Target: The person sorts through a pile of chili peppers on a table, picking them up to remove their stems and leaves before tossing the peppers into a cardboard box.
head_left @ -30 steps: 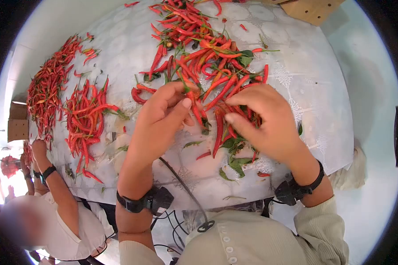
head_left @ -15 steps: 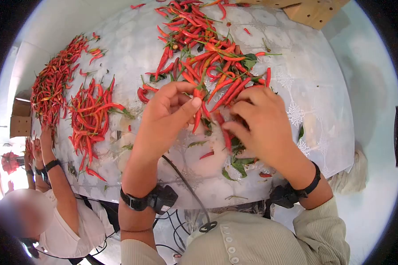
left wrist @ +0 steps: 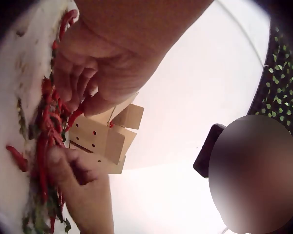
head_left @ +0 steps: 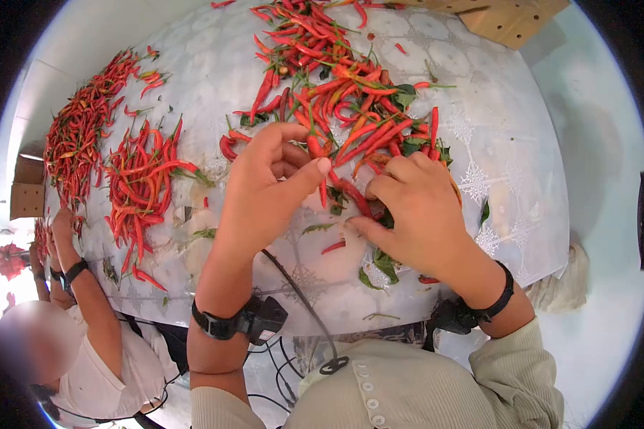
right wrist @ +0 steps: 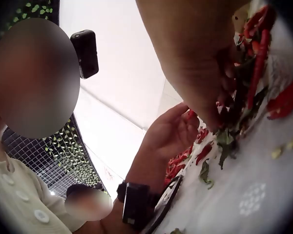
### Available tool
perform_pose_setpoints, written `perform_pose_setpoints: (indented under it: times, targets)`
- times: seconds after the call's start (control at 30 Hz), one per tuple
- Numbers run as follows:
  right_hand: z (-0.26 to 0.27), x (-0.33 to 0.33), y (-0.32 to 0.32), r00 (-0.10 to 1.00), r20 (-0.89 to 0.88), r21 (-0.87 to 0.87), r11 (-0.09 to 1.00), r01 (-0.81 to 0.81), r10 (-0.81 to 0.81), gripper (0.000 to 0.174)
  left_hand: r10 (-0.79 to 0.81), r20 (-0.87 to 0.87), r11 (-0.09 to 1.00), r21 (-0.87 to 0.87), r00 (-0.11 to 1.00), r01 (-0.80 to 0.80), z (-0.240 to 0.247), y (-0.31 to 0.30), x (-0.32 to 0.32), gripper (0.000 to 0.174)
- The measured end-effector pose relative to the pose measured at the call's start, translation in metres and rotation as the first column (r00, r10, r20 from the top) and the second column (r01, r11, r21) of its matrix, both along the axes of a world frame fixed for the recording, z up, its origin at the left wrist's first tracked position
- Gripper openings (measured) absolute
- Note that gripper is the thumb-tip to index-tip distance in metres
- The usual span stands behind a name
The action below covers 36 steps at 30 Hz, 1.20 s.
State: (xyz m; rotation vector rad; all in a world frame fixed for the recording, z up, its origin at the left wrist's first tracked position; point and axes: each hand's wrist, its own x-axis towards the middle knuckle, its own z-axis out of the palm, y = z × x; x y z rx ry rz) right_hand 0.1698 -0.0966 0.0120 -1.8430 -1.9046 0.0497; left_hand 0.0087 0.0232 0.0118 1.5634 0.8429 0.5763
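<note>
My left hand (head_left: 261,189) pinches a red chili pepper (head_left: 315,146) between thumb and fingers, its tip pointing down over the table. Close on its right, my right hand (head_left: 425,218) has thumb and forefinger around another red chili pepper (head_left: 352,194). Its other fingers curl down over chilies and leaves, which they partly hide. The main chili pile (head_left: 343,89) spreads just beyond both hands. In the left wrist view, the right thumb (left wrist: 56,158) lies against red chilies. The right wrist view shows the left hand (right wrist: 171,131) with its palm partly turned to the camera.
Green leaves (head_left: 385,264) and a broken chili piece (head_left: 333,247) lie near me on the white patterned tablecloth (head_left: 300,279). To the left are a smaller chili heap (head_left: 139,193) and a larger one (head_left: 86,136), where another person works. A cardboard box (head_left: 511,21) stands at the far right.
My right hand has moved slightly left and its fingers have closed around a chili, which now lies slanted toward my left hand. The left hand keeps its chili nearly in place.
</note>
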Motion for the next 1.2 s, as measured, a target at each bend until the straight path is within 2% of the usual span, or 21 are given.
perform_pose_setpoints:
  times: [0.1,0.2,0.23,0.3,0.33,0.43,0.47,0.53,0.57,0.63,0.67,0.77,0.83,0.9,1.03,1.1,1.2]
  targets:
    - [-0.004,0.001,0.0,1.0,0.004,0.043,0.999,-0.018,0.018,0.022,0.039,0.003,0.999,0.019,0.999,-0.039,-0.002,0.004,-0.001,0.036]
    - [-0.005,0.01,-0.001,0.99,-0.14,-0.005,1.0,-0.023,0.022,0.02,0.042,0.027,0.998,-0.049,0.999,-0.041,0.0,0.002,-0.002,0.035]
    - [-0.002,0.01,-0.001,0.941,-0.33,-0.043,0.997,0.063,-0.074,0.02,0.032,0.021,0.997,-0.066,0.999,-0.03,0.0,0.0,-0.002,0.036]
    - [0.007,0.011,0.002,0.718,-0.648,-0.156,0.967,0.202,-0.254,0.02,0.017,0.037,0.997,-0.08,0.999,-0.014,0.003,0.001,0.0,0.035]
    - [0.004,0.014,0.002,0.688,-0.702,-0.071,0.98,0.185,-0.181,0.017,0.011,0.054,0.997,-0.083,0.998,-0.006,0.003,0.0,0.0,0.033]
    - [-0.005,0.012,0.003,0.573,-0.81,-0.077,0.991,0.108,-0.126,0.017,-0.069,0.093,0.994,-0.074,0.993,0.076,0.003,-0.001,0.001,0.028]
    - [-0.003,0.008,0.003,0.612,-0.784,-0.07,0.994,0.082,-0.106,0.017,-0.106,0.104,0.991,-0.067,0.989,0.114,0.003,-0.002,0.001,0.027]
    - [0.004,-0.002,0.003,0.688,-0.723,-0.055,0.998,0.032,-0.062,0.017,-0.168,0.116,0.962,-0.197,0.979,0.188,0.006,-0.005,0.0,0.024]
    - [0.002,-0.002,0.005,0.746,-0.665,0.026,0.999,-0.019,0.031,0.017,-0.198,0.126,0.939,-0.259,0.972,0.225,0.006,-0.005,0.0,0.023]
    - [-0.004,0.002,0.009,0.832,-0.514,0.166,0.976,-0.14,0.207,0.017,-0.161,0.132,0.951,-0.246,0.978,0.189,0.002,-0.004,0.0,0.021]
    - [-0.003,0.006,0.01,0.876,-0.44,0.171,0.976,-0.133,0.196,0.016,-0.141,0.134,0.955,-0.242,0.981,0.17,0.0,-0.003,-0.001,0.02]
    - [0.007,0.027,0.017,0.876,-0.471,0.071,0.985,0.156,-0.105,0.011,-0.008,0.04,0.953,-0.304,0.999,0.02,0.008,0.0,-0.003,0.017]
    - [-0.008,0.055,0.027,0.971,-0.159,0.244,0.946,0.212,-0.177,0.011,-0.046,0.019,0.972,-0.23,0.999,0.049,0.009,0.001,-0.005,0.016]
    - [-0.02,0.064,0.03,0.981,-0.153,0.233,0.961,0.151,-0.117,0.012,-0.099,0.037,0.984,-0.143,0.994,0.103,0.005,0.003,-0.004,0.018]
    - [-0.015,0.065,0.026,0.99,-0.142,0.068,0.997,0.037,-0.027,0.014,-0.23,0.015,0.965,-0.128,0.973,0.23,-0.001,-0.004,-0.002,0.023]
    - [-0.009,0.062,0.022,0.99,-0.139,0.088,0.996,-0.016,0.028,0.015,-0.298,-0.014,0.946,-0.135,0.954,0.294,0.0,-0.005,-0.002,0.027]
    - [0.002,0.054,0.016,0.973,-0.23,0.128,0.992,-0.006,0.036,0.016,-0.186,0.038,0.973,-0.134,0.982,0.19,0.002,-0.007,0.001,0.027]
